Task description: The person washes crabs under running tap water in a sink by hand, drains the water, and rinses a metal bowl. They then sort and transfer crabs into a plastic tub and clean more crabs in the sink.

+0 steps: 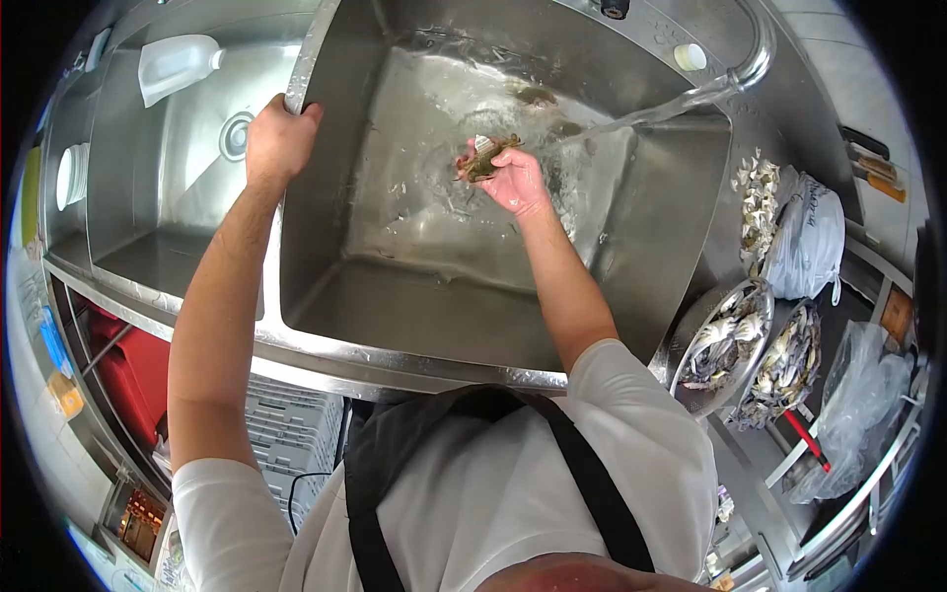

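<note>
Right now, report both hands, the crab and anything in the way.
Left hand clamped on sink divider. Right hand holding crab over large basin. Running water close by, no obstruction visible between.

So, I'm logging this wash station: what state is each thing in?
Tap: running.
Large sink: wet, shallow water on its floor.
Crab piece: wet, held in the right hand.
Left hand: closed on the sink divider.
White jug: lying on its side.
Colander: filled with crab pieces.
White bag: bulging.
</note>
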The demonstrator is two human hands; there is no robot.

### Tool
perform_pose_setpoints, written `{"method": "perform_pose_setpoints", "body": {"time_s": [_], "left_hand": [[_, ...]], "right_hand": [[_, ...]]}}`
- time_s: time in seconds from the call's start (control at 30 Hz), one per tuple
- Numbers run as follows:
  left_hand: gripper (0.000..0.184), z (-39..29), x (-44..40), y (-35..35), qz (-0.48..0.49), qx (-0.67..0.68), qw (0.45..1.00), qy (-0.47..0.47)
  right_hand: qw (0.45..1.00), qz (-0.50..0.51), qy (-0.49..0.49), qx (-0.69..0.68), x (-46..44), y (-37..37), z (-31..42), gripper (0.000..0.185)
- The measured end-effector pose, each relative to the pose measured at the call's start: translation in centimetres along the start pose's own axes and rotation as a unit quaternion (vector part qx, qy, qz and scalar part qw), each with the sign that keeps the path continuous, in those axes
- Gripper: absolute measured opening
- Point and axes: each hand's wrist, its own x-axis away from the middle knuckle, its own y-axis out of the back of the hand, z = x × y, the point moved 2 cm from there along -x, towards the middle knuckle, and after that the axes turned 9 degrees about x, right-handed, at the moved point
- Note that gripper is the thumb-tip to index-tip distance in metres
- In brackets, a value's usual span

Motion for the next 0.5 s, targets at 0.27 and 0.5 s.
{"method": "perform_pose_setpoints", "body": {"time_s": [0.27, 0.5], "left_hand": [[0.05, 0.2, 0.1, 0.7, 0.001, -0.013, 1.0, 0.007], [0.054, -0.1, 1.0, 1.2, 0.011, 0.016, 1.0, 0.009]], "right_hand": [[0.989, -0.063, 0.099, 0.089, 4.1, -6.6, 2.9, 0.042], [0.95, -0.265, 0.162, 0.034, 8.7, -8.2, 10.4, 0.026]]}}
